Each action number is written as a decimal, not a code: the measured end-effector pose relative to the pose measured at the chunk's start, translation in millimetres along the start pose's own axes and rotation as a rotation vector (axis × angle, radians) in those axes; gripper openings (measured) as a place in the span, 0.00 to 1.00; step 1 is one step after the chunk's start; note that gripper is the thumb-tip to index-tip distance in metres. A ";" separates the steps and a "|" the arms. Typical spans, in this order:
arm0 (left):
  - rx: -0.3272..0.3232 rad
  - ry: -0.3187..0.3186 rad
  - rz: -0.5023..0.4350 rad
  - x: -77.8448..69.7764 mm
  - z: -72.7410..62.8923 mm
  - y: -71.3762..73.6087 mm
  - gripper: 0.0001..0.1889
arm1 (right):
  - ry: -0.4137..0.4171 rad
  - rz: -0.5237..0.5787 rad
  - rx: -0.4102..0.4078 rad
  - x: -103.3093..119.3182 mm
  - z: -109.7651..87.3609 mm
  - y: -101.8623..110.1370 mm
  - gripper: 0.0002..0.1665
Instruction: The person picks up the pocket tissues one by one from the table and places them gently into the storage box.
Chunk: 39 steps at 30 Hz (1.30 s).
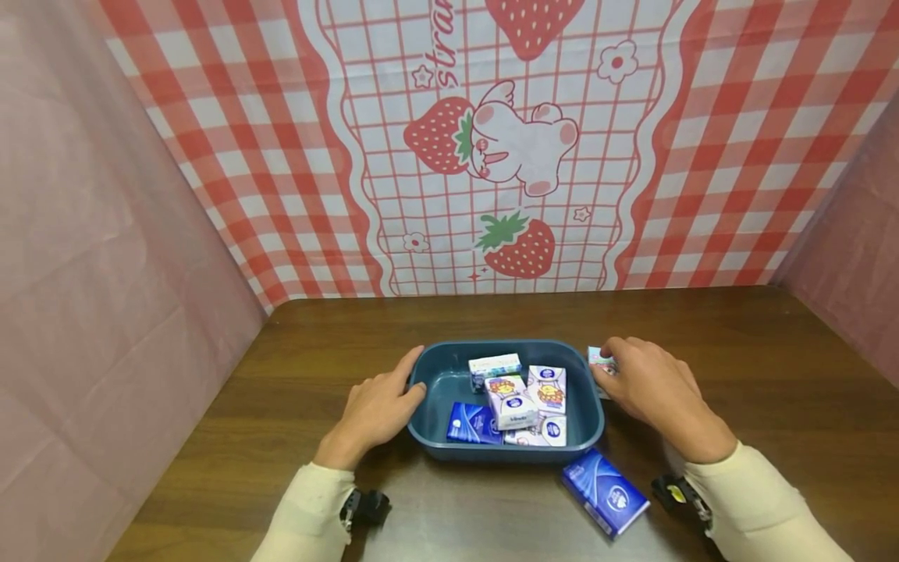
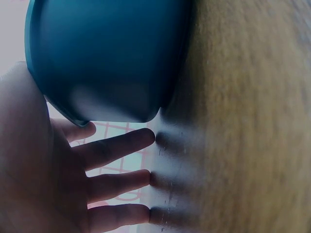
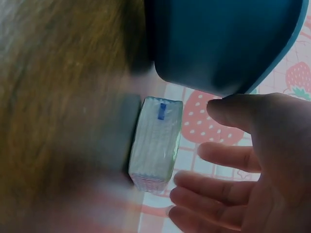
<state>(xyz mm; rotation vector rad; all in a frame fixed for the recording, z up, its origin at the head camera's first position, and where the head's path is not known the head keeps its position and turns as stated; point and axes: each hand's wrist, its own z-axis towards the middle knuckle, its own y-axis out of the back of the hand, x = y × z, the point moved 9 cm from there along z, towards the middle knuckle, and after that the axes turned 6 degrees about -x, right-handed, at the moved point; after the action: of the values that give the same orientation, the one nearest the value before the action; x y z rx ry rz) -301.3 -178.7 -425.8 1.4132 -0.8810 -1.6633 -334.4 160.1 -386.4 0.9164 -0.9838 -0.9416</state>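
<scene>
A dark teal plastic basin [image 1: 435,451] sits in the middle of the table. My left hand [image 1: 375,406] rests against its left end, thumb over the rim. In the left wrist view the other fingers [image 2: 116,148] are stretched out and spread beside the basin. Past the basin's right end, my right hand [image 1: 649,382] reaches over a small light-coloured tissue pack [image 1: 600,361]. The right wrist view shows that pack [image 3: 156,141] on the table, with the loosely extended fingers [image 3: 209,187] close to it and a gap between thumb and index finger.
Inside the basin lie several tissue packs, among them a blue one [image 1: 467,424] and white-and-purple ones [image 1: 516,406]. Another blue tissue pack [image 1: 605,493] lies on the wooden table [image 1: 485,507] at the basin's front right corner. A red-and-white strawberry cloth [image 1: 492,234] hangs behind.
</scene>
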 end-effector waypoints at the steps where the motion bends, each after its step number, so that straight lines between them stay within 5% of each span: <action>1: 0.001 -0.001 -0.002 0.0 0.1 -0.3 0.33 | -0.004 -0.006 0.007 -0.7 0.1 -1.2 0.26; 39: -0.011 -0.018 -0.002 0.2 1.3 0.0 0.32 | -0.034 -0.040 0.054 -6.2 -2.7 -13.2 0.43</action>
<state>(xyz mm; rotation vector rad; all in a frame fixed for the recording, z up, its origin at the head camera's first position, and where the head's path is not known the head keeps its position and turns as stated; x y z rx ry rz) -302.6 -178.8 -425.7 1.3944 -0.8792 -1.6825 -336.4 162.2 -401.0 0.9707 -1.0269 -0.9707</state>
